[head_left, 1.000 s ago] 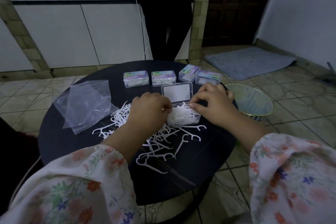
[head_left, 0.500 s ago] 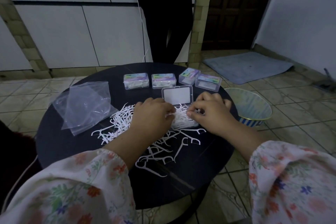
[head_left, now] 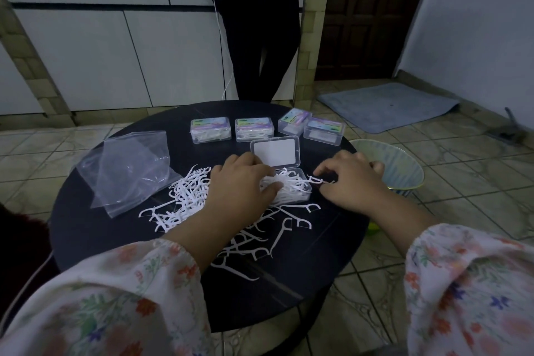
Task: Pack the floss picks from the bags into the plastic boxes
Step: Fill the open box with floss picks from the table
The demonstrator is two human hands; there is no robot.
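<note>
Two hands: left hand [head_left: 239, 185] presses flat on white picks in the clear box [head_left: 291, 188], right hand [head_left: 351, 182] pinches one.

2 hands [head_left: 241, 182] [head_left: 351, 179] at open box [head_left: 300, 186] of floss picks [head_left: 185, 196]

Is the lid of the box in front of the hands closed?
No. The lid stands open behind the box, which is heaped with white floss picks.
</note>
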